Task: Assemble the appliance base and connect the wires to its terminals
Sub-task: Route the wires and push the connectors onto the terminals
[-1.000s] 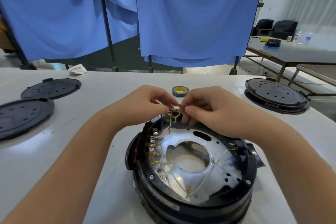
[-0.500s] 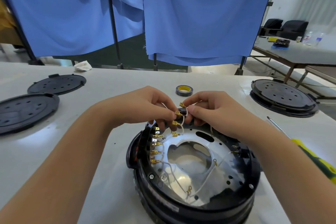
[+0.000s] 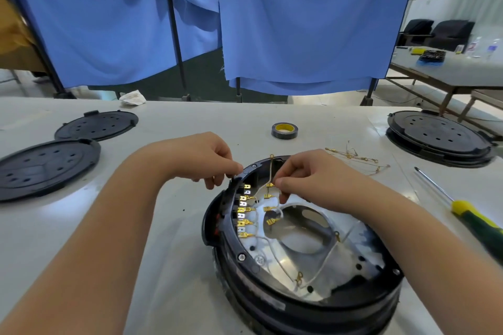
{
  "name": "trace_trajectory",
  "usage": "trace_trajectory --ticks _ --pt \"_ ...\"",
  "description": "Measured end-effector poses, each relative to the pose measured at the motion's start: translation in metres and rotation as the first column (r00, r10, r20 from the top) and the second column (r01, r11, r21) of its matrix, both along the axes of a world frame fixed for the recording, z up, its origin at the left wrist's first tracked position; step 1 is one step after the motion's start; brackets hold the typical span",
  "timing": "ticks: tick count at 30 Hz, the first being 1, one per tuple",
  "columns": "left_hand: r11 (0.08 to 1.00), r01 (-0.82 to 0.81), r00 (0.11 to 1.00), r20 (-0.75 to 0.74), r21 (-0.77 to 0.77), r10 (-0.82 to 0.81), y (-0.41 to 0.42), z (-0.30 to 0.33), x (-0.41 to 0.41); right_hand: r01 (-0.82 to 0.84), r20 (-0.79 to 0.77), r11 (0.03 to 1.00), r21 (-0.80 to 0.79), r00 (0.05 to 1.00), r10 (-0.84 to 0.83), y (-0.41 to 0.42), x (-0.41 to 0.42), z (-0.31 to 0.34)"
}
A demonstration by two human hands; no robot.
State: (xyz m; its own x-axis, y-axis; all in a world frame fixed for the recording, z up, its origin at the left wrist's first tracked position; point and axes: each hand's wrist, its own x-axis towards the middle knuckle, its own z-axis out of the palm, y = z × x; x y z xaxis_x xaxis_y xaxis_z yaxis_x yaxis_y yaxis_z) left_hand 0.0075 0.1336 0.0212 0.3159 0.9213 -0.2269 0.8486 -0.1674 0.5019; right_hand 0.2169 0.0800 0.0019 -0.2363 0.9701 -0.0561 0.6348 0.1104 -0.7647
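A white table [image 3: 168,266] fills the lower half of your view, its far edge running below blue curtains [image 3: 299,22]. The landmark is the round black appliance base [image 3: 302,304], sitting open side up on the table right in front of you, slightly right of centre. Its near rim lies close to the bottom of the view; bare tabletop stretches to its left under your left forearm.

Far left of the base lie two flat black covers [image 3: 49,166], one behind the other. Far right of the base, near the table's right edge, sits a stack of black covers [image 3: 438,136]. A screwdriver with a yellow-green handle [image 3: 473,220] lies just right of the base, beside your right forearm. Beyond the base a roll of tape [image 3: 284,130] stands alone, and to the right of that loose wires [image 3: 353,156] are scattered.

Inside the base, a row of gold terminals [image 3: 242,215] lines the left inner wall, with white wires [image 3: 275,212] trailing across the silver plate.

Your left hand [image 3: 201,158] rests at the base's far left rim, fingers curled down onto the edge; whether it holds anything I cannot tell. Your right hand [image 3: 313,179] reaches over the far rim, thumb and fingertips pinching a thin wire with a gold connector.
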Motion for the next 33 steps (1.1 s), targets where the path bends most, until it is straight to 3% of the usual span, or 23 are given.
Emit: trace_trajectory --ticks 3,9,33 --pt "0.999 -0.014 0.998 -0.069 -0.039 0.011 0.004 -0.005 0.000 -0.007 0.023 1.000 -0.013 1.000 0.008 0.001 -0.001 -0.005" --pt "0.994 -0.009 0.997 -0.074 -0.113 0.001 0.007 -0.007 0.001 0.015 0.008 0.998 -0.054 1.000 -0.014 0.005 -0.005 -0.009" --pt "0.996 0.031 0.998 -0.052 -0.089 -0.036 0.010 -0.012 0.007 -0.009 0.078 0.998 -0.067 0.997 0.015 0.018 -0.029 -0.015"
